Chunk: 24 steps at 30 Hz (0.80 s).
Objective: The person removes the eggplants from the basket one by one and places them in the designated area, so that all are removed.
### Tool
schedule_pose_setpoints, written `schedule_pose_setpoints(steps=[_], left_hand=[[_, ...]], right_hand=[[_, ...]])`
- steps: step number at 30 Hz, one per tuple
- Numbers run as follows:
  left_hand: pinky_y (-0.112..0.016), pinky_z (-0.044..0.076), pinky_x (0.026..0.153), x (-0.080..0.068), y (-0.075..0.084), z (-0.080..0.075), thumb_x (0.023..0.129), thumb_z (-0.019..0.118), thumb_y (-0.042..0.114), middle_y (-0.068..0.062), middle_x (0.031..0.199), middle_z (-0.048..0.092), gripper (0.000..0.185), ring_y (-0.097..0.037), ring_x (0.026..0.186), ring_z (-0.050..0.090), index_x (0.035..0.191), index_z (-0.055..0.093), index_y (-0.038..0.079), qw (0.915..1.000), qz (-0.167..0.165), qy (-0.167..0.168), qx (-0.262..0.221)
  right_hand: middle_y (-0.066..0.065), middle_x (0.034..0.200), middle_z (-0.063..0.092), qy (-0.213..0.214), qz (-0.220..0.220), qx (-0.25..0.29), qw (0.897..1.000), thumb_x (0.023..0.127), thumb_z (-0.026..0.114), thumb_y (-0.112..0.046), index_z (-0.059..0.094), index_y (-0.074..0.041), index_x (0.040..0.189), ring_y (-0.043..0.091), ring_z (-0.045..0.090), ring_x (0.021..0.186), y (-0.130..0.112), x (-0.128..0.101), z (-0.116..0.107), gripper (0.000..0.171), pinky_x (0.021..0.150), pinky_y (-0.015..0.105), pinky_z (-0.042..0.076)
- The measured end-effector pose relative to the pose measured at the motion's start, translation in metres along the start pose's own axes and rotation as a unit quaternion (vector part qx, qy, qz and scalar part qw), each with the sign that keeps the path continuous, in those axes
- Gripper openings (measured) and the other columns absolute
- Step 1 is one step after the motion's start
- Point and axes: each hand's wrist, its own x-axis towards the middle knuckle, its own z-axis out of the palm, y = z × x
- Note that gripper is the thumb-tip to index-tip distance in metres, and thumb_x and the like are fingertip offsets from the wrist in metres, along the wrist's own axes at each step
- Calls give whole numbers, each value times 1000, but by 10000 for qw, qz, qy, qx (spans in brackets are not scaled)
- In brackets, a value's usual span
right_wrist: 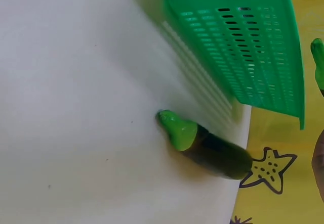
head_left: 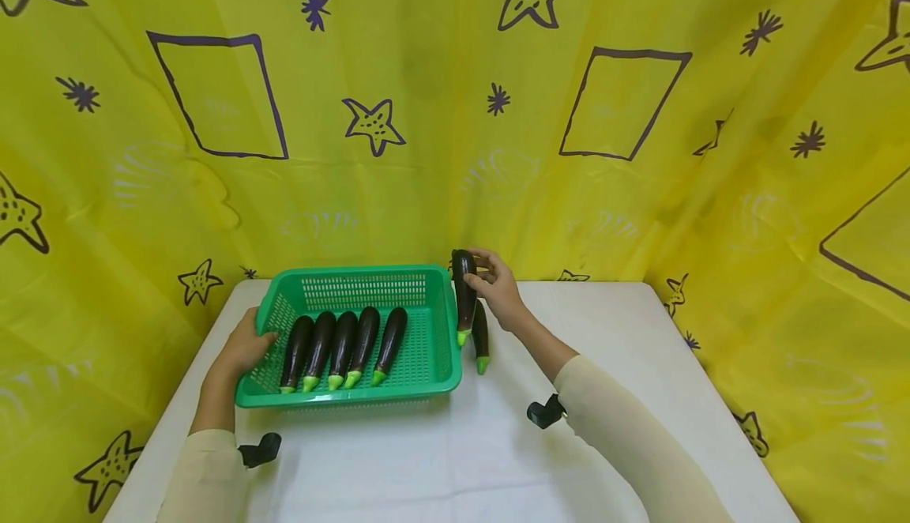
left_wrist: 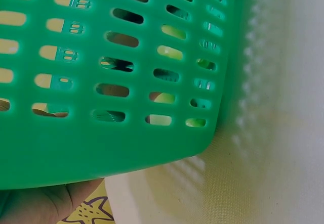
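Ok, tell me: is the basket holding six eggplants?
No, the green basket holds five eggplants; the right hand holds a sixth outside it.

White table (head_left: 441, 460), yellow patterned curtain (head_left: 426, 112)

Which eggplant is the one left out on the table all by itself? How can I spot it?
Find the green basket on the white table. Just past its right wall an eggplant lies flat on the cloth, green tip toward you. Five others lie inside the basket and one is in the right hand's grip; only this one lies on the table.
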Motion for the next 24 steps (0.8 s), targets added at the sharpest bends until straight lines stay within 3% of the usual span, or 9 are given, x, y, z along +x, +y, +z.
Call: schedule_pose_setpoints(steps=[9,17,24], left_hand=[[-74,34,104,0,-1,0,106,44,4,-47,143,31,61,-62,128,39,151,11,-20,10000,-5,6,-79],[-74,33,106,1,-1,1,106,44,5,-47,145,30,62,-62,129,38,152,10,-19,9999,-46,-7,-98],[-74,33,105,0,0,1,107,44,5,-46,145,30,61,-61,128,38,152,11,-20,10000,-12,30,-79]], right_hand=[[29,141,56,409,522,44,9978,105,54,-1,49,2,151,30,61,116,16,-12,-11,47,84,26,54],[31,140,56,653,727,-325,9947,106,52,-4,47,4,151,39,56,125,31,-23,-23,45,105,44,43],[32,140,56,862,899,-426,9913,106,51,-2,46,6,150,36,58,123,43,-26,-34,46,98,32,46]])
